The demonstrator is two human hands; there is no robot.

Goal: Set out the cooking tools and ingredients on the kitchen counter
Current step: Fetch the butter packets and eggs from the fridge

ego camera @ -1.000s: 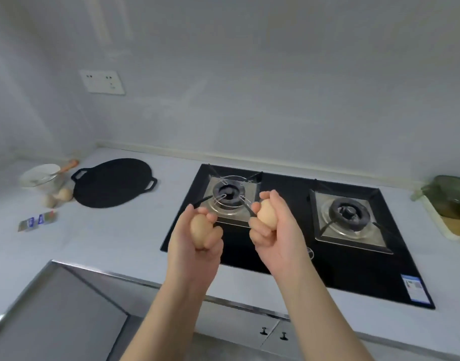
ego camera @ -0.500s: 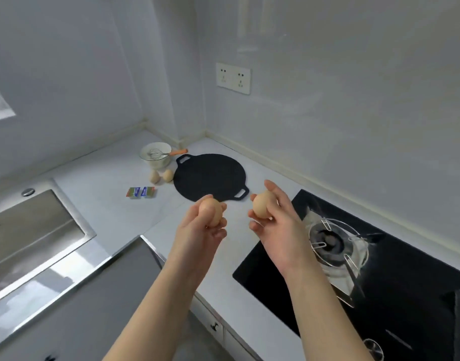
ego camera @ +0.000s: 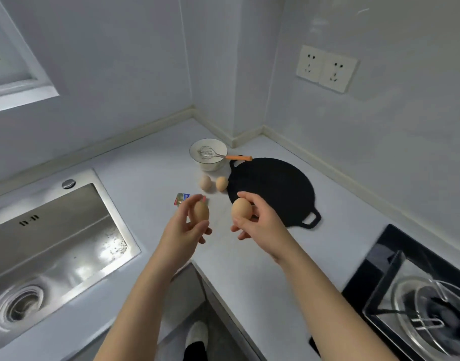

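My left hand [ego camera: 183,227] holds a brown egg [ego camera: 200,212] between thumb and fingers above the counter. Beside it, my right hand [ego camera: 260,222] grips a second brown egg [ego camera: 241,208]. Past them, two more eggs [ego camera: 205,182] [ego camera: 221,183] lie on the white counter [ego camera: 150,162] next to a flat black griddle pan [ego camera: 273,190]. A white bowl [ego camera: 208,162] in the corner holds a wire whisk with an orange handle [ego camera: 238,157]. A small foil packet [ego camera: 183,199] lies just beyond my left hand, partly hidden by it.
A steel sink [ego camera: 49,246] fills the left side, with its drain at the lower left. The black gas hob [ego camera: 416,290] with a burner sits at the lower right. A double wall socket [ego camera: 326,69] is on the right wall. The counter wraps round the corner.
The view has swung left from the hob to the counter corner. Both hands, each still holding an egg, are now nearer the eggs, bowl and griddle pan.
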